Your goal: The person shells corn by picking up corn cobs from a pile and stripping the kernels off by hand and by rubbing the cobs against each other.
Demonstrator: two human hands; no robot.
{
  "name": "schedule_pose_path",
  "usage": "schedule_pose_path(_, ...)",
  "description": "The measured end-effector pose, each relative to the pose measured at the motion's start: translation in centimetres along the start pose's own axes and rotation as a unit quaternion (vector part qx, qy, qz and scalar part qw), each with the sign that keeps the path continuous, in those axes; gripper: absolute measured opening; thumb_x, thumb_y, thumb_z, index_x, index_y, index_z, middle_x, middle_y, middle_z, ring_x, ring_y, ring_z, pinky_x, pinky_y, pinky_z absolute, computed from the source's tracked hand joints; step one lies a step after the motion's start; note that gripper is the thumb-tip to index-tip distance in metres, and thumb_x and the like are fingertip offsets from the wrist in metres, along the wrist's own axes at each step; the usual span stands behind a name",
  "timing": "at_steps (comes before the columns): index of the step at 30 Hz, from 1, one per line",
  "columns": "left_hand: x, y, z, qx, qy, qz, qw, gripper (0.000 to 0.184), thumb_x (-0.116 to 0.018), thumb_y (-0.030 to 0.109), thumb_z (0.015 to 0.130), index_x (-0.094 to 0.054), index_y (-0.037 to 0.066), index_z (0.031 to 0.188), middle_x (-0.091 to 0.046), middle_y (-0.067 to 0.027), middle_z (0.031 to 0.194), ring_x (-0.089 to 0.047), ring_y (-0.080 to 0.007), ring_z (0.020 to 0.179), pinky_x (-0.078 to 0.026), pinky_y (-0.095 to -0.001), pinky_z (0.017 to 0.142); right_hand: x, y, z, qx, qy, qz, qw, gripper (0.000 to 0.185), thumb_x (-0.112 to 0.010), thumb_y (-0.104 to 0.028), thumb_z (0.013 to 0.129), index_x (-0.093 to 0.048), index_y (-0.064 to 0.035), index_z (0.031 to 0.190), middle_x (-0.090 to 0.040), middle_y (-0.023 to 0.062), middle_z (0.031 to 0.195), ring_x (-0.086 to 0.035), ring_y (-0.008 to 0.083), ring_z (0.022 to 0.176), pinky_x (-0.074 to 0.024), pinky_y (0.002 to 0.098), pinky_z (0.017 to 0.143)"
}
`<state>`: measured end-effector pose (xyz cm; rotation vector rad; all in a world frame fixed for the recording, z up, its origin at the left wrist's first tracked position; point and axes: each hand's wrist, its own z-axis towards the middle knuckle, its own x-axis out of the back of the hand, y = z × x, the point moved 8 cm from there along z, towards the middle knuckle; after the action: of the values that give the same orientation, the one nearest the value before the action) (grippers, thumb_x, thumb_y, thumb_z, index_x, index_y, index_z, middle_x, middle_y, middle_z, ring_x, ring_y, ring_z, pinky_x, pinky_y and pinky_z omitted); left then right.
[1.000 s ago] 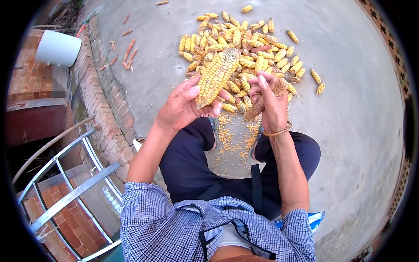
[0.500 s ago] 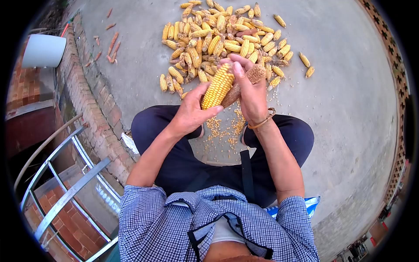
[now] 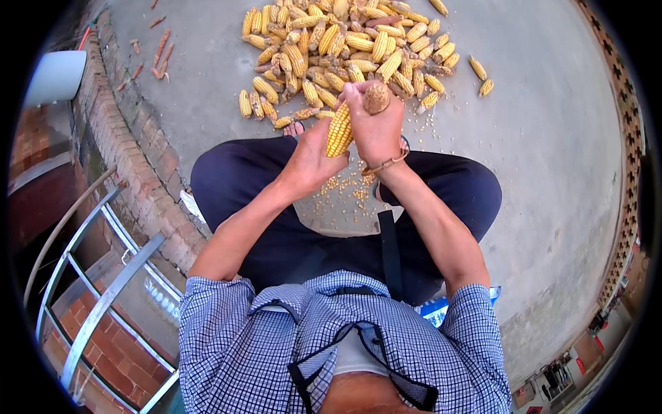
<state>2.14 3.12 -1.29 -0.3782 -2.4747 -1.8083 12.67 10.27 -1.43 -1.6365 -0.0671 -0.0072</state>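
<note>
My left hand (image 3: 308, 160) is closed round a yellow corn cob (image 3: 339, 131), held slantwise above my lap. Closed too, my right hand (image 3: 378, 127) grips a brown bare cob (image 3: 376, 98), whose round end sticks up by the thumb. The bare cob's lower part is hidden in the fingers. Both hands meet at the yellow cob, the right one against its upper side. Beyond them lies a pile of yellow corn cobs (image 3: 358, 43). Loose kernels (image 3: 338, 194) are scattered on the ground between my feet.
Several reddish bare cobs (image 3: 162, 52) lie on the concrete (image 3: 207, 76) at the upper left. A brick edging (image 3: 127, 159), a white bucket (image 3: 56, 76) and a metal frame (image 3: 103, 303) stand left. Two corn cobs (image 3: 478, 67) lie right of the pile.
The yellow cob has been turned and brought against my right hand and the bare cob. Both hands have closed in together. The view has shifted, and the pile now sits higher in it.
</note>
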Motion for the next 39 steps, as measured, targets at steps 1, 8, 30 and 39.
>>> schedule_pose_path(1,0.0,-0.3,0.1,-0.014,-0.001,-0.008,1.000,0.032,-0.062,0.000,0.073,-0.049,-0.004,0.102,-0.056,-0.0114,0.086,-0.057,-0.0180,0.079,-0.047,-0.0348,0.070,0.0,0.5,0.0,-0.009,0.005,-0.004,1.000,0.010,-0.063,-0.006,0.093,-0.062,0.0025,0.087,-0.067,0.0061,0.074,-0.065,0.0111,0.069,-0.0516,0.0255,0.062)
schedule_pose_path(8,0.6,0.2,0.1,-0.057,0.023,0.058,0.996,0.043,-0.062,0.001,0.073,-0.049,-0.005,0.114,-0.062,-0.0174,0.090,-0.061,-0.0256,0.082,-0.048,-0.0368,0.074,-0.2,0.2,0.3,-0.070,0.017,0.085,0.994,0.015,-0.064,-0.008,0.092,-0.064,0.0041,0.082,-0.067,0.0086,0.071,-0.065,0.0133,0.063,-0.0525,0.0270,0.058)
schedule_pose_path(30,0.3,0.4,0.7,-0.037,0.079,0.252,0.964,0.043,-0.064,0.000,0.076,-0.050,-0.004,0.118,-0.066,-0.0152,0.095,-0.065,-0.0192,0.087,-0.049,-0.0360,0.077,-0.7,0.9,-0.1,-0.160,0.027,0.142,0.977,0.023,-0.063,-0.013,0.094,-0.058,0.0057,0.106,-0.067,0.0104,0.082,-0.067,0.0162,0.072,-0.0543,0.0290,0.064)
schedule_pose_path(39,1.0,0.7,0.3,-0.117,0.032,0.021,0.992,0.041,-0.069,0.004,0.079,-0.051,-0.001,0.115,-0.058,-0.0055,0.092,-0.056,-0.0132,0.075,-0.048,-0.0315,0.068,-0.4,2.7,1.5,-0.112,0.042,0.051,0.991,0.020,-0.068,-0.015,0.090,-0.065,0.0017,0.080,-0.067,0.0077,0.070,-0.060,0.0105,0.061,-0.0477,0.0278,0.057)
